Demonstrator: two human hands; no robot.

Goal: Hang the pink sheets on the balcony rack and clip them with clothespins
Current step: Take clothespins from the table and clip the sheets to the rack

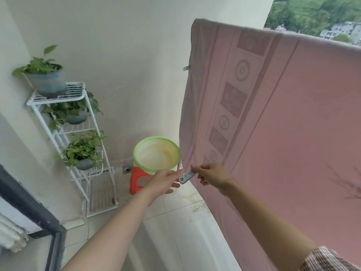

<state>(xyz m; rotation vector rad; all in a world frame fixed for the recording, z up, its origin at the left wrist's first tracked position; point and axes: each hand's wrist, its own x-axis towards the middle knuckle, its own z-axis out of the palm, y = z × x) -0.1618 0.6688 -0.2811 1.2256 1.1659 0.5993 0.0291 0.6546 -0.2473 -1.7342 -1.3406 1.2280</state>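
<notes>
Head view, pink sheet (293,118) hanging at right, right hand (212,176) pinching grey clothespin (187,177) against sheet's lower left edge, left hand (165,180) touching its free end with fingers straight, second clothespin (186,68) clipping same edge higher.

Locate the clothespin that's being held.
Head view, lower centre: the held clothespin is pinched by the right hand at the pink sheet's lower left corner, just right of the green-rimmed basin.

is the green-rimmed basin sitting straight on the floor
No, the basin sits on top of an orange stool, which lifts it off the tiled floor.
</notes>
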